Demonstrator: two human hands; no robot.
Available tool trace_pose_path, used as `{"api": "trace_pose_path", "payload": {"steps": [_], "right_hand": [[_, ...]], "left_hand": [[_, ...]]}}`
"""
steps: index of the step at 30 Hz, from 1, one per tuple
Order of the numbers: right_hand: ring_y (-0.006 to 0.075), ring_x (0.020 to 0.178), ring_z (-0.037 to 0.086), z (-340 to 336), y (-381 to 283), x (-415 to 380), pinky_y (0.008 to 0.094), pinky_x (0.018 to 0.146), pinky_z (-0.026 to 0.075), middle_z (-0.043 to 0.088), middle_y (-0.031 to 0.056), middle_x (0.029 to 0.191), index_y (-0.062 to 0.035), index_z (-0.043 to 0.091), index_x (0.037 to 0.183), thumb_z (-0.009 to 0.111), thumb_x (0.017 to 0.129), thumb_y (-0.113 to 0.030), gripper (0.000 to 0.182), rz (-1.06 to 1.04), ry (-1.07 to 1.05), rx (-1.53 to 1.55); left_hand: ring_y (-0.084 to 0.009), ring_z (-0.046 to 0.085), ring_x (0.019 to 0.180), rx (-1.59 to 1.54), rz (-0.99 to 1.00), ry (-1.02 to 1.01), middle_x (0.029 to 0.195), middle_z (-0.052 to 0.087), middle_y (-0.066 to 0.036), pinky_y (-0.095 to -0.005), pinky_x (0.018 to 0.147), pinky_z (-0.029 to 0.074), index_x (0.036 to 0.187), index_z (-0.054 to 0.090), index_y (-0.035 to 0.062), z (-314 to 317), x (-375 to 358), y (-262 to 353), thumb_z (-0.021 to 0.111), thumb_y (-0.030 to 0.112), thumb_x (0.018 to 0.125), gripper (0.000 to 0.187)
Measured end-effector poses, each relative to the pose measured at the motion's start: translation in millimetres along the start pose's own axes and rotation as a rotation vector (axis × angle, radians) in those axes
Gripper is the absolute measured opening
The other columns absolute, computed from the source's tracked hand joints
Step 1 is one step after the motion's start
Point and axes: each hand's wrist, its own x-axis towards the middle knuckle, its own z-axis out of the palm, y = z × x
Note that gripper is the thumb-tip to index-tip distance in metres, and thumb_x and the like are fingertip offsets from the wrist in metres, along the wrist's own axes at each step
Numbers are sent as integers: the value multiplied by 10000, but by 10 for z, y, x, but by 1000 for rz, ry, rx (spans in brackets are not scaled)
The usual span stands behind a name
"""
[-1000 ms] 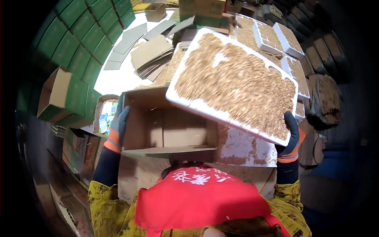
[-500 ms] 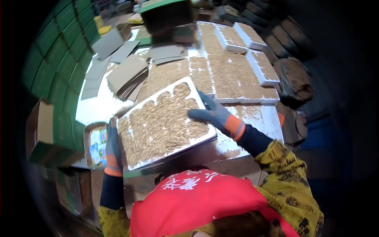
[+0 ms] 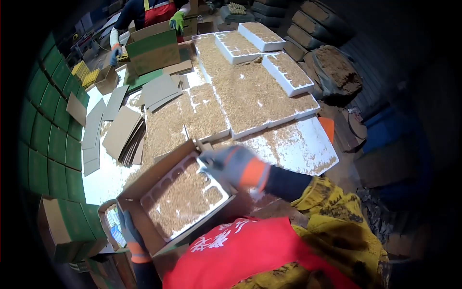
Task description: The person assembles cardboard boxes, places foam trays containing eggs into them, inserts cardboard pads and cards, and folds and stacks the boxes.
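A white foam tray (image 3: 166, 232) filled with brown husks sits down inside an open cardboard box (image 3: 161, 168), which is tilted at the table's front edge. My left hand (image 3: 131, 230), in a grey glove with an orange cuff, grips the box's left wall. At the box's upper right corner is my right hand (image 3: 228, 164), gloved the same way and smeared by motion. Its fingertips are right at the tray's rim, and I cannot tell how they are bent.
Husk-filled foam trays (image 3: 264, 86) cover the table's far side, a few stacked on top. Grey cardboard sheets (image 3: 122, 132) lie at left, beside stacked green boxes (image 3: 48, 144). Across the table, a co-worker's green-gloved hand (image 3: 177, 20) touches a green box (image 3: 154, 53). Sacks (image 3: 332, 72) stand at right.
The husk-filled tray, tilted between both hands before, is lower and inside the box. My right hand has shifted left and down in view. The view has turned, and a co-worker now shows.
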Motion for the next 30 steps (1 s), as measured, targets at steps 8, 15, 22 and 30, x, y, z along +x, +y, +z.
{"api": "trace_pose_path", "payload": {"steps": [8, 15, 22, 30], "right_hand": [[375, 1011, 612, -484, 4338, -784, 439, 858, 481, 638, 245, 1047, -105, 348, 1407, 657, 779, -520, 814, 1019, 485, -195], [341, 880, 637, -397, 4960, -585, 448, 745, 492, 666, 165, 920, -125, 552, 1090, 666, 801, -371, 396, 895, 589, -336], [312, 749, 650, 130, 3214, -1410, 417, 665, 503, 663, 136, 853, -106, 567, 1076, 704, 802, -321, 375, 772, 533, -120], [307, 1245, 411, 525, 3066, -1974, 395, 966, 452, 382, 175, 1378, -78, 264, 1445, 592, 862, -2, 673, 833, 712, 256]], "left_hand": [[-234, 427, 1247, -73, -137, -60, 1392, 427, -156, -330, 1065, 321, 1353, 382, -74, -134, -87, -204, 390, 184, 1002, 436], [-204, 403, 1261, -170, -273, -9, 1414, 404, -125, -316, 1073, 303, 1382, 356, -52, -120, -69, 362, 389, 213, 1003, 463], [-183, 384, 1272, -216, -296, 13, 1430, 387, -101, -305, 1079, 289, 1404, 336, -34, -64, 5, 474, 390, 232, 1003, 485], [-207, 398, 1265, -196, -259, -1, 1406, 414, -113, -314, 1073, 299, 1384, 361, -38, -55, 96, 281, 414, 191, 989, 459]]}}
